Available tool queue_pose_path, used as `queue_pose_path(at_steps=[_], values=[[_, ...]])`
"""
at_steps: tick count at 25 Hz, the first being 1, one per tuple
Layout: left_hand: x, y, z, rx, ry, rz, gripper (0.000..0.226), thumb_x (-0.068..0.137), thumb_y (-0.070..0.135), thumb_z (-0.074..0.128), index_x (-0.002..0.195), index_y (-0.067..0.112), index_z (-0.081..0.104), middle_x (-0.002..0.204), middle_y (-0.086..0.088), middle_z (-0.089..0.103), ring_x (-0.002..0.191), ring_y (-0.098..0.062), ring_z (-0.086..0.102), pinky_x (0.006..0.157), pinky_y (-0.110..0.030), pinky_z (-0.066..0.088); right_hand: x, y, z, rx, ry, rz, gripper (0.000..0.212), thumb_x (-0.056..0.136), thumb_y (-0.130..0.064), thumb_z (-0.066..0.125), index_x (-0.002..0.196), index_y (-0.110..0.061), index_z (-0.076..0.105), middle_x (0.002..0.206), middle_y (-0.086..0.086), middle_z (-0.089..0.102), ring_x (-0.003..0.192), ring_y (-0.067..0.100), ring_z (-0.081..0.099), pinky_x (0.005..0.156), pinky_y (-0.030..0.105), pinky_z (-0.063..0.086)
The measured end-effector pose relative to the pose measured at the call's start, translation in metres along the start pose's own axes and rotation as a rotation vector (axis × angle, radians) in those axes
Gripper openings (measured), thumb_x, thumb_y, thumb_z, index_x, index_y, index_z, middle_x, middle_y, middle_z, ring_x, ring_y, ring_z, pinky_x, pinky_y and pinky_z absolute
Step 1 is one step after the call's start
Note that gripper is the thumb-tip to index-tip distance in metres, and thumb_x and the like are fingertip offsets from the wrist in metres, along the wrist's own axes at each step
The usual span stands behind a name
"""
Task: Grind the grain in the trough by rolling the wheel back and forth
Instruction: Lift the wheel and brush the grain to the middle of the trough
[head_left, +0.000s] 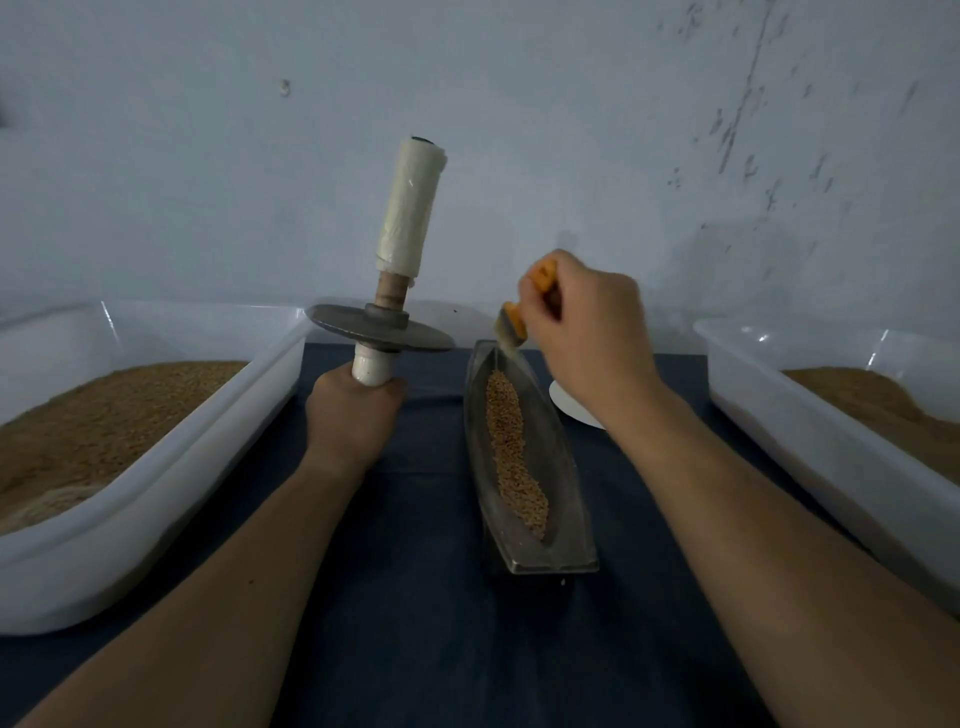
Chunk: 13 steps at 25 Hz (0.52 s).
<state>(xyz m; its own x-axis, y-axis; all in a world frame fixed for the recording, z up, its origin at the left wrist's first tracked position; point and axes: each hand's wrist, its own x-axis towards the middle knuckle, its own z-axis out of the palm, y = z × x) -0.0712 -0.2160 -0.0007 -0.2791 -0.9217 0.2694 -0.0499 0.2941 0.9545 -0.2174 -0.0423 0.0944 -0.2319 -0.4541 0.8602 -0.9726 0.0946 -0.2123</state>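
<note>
A narrow metal trough (566, 467) lies lengthwise on the dark cloth, with a strip of tan grain (514, 457) along its bottom. My left hand (353, 410) grips the lower handle of the grinding wheel (379, 327) and holds it upright in the air, left of the trough; its upper handle is wrapped in white tape. My right hand (587, 332) holds a small orange-handled brush (511, 327) with its bristles down at the trough's far end.
A white plastic tub (156, 467) with brown grain stands at the left, and another white tub (831, 431) with brown material at the right. A white round piece (571, 405) lies right of the trough. A pale wall rises just behind.
</note>
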Motion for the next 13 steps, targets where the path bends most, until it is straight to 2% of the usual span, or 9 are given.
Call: queue_pose_path(at_steps=[2, 3, 6, 9, 11, 13], values=[[0.001, -0.003, 0.000, -0.020, -0.004, 0.001, 0.017, 0.062, 0.032, 0.066, 0.064, 0.018, 0.059, 0.055, -0.002, 0.058, 0.055, -0.021, 0.053, 0.053, -0.039, 0.047, -0.007, -0.001, 0.016, -0.022, -0.068, 0.027, 0.021, 0.103, -0.020, 0.058, 0.084, -0.012, 0.061, 0.066, -0.003, 0.060, 0.058, 0.011, 0.058, 0.058, 0.037, 0.054], [0.002, -0.004, 0.000, -0.026, -0.007, 0.001, 0.015, 0.061, 0.033, 0.066, 0.062, 0.020, 0.058, 0.055, -0.002, 0.057, 0.055, -0.022, 0.053, 0.053, -0.038, 0.046, -0.012, 0.002, 0.021, -0.040, -0.099, 0.032, 0.021, 0.103, -0.019, 0.057, 0.084, -0.011, 0.061, 0.066, -0.002, 0.060, 0.058, 0.013, 0.058, 0.060, 0.041, 0.054], [0.004, -0.004, 0.003, -0.007, -0.012, 0.022, 0.012, 0.061, 0.035, 0.068, 0.064, 0.025, 0.061, 0.055, 0.001, 0.058, 0.056, -0.021, 0.055, 0.054, -0.039, 0.050, -0.022, 0.009, 0.022, -0.058, -0.154, 0.049, 0.023, 0.104, -0.021, 0.055, 0.084, -0.011, 0.059, 0.067, 0.000, 0.059, 0.060, 0.016, 0.058, 0.061, 0.045, 0.054], [0.005, -0.005, 0.004, 0.007, -0.006, 0.037, 0.017, 0.061, 0.035, 0.069, 0.068, 0.021, 0.063, 0.057, 0.000, 0.061, 0.057, -0.020, 0.057, 0.056, -0.040, 0.052, -0.030, 0.003, 0.016, -0.056, -0.172, 0.042, 0.031, 0.103, -0.023, 0.056, 0.073, -0.018, 0.048, 0.062, -0.002, 0.054, 0.057, 0.015, 0.057, 0.058, 0.045, 0.054], [0.004, -0.005, 0.003, -0.001, -0.013, 0.033, 0.018, 0.061, 0.035, 0.070, 0.068, 0.020, 0.062, 0.056, 0.001, 0.060, 0.055, -0.020, 0.057, 0.055, -0.039, 0.052, -0.030, -0.001, 0.009, -0.026, -0.122, 0.035, 0.035, 0.102, -0.021, 0.056, 0.069, -0.018, 0.043, 0.057, -0.001, 0.051, 0.053, 0.016, 0.056, 0.054, 0.045, 0.053], [0.003, -0.004, 0.003, -0.013, -0.024, 0.028, 0.018, 0.062, 0.034, 0.070, 0.069, 0.021, 0.061, 0.054, 0.002, 0.059, 0.052, -0.018, 0.056, 0.052, -0.037, 0.050, -0.027, -0.003, 0.004, 0.013, -0.043, 0.024, 0.032, 0.103, -0.020, 0.055, 0.072, -0.014, 0.048, 0.058, 0.000, 0.054, 0.053, 0.016, 0.059, 0.052, 0.044, 0.051]])
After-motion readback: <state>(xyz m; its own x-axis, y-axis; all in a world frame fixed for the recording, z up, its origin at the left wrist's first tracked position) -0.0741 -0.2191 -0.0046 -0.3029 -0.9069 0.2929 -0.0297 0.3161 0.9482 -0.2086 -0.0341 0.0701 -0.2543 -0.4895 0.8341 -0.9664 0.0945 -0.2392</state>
